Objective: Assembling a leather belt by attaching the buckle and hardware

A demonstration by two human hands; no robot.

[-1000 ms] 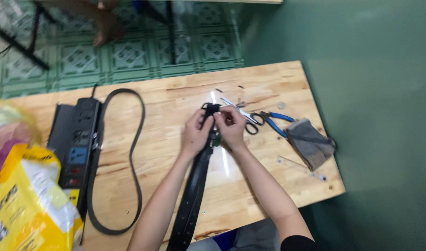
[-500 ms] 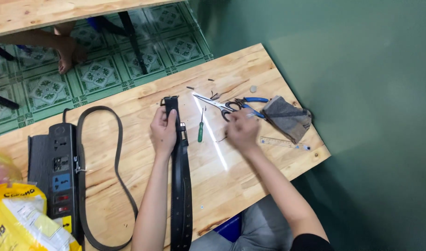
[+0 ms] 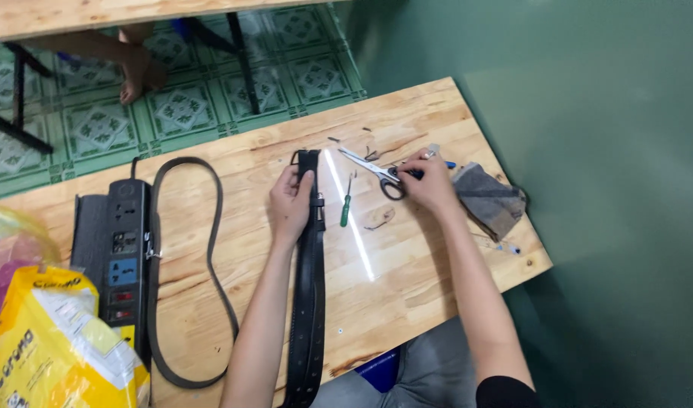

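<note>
A black leather belt (image 3: pixel 310 302) lies lengthwise on the wooden table (image 3: pixel 407 287), its buckle end pointing away from me. My left hand (image 3: pixel 290 202) rests on the belt near the buckle and holds it down. Over at the right, my right hand (image 3: pixel 430 181) has its fingers on the black handles of a pair of scissors (image 3: pixel 377 172), beside blue-handled pliers (image 3: pixel 446 164). A small green-handled screwdriver (image 3: pixel 346 205) lies between my hands.
A second dark belt (image 3: pixel 210 249) loops at the left beside a black power strip (image 3: pixel 120 257). A yellow plastic bag (image 3: pixel 55 347) sits at the near left. A grey cloth (image 3: pixel 488 198) lies at the right edge. Someone's bare foot (image 3: pixel 139 72) is on the green tiled floor.
My hands came apart from the buckle. The left one stayed on the belt; the right one moved right to the scissors. The view also shifted.
</note>
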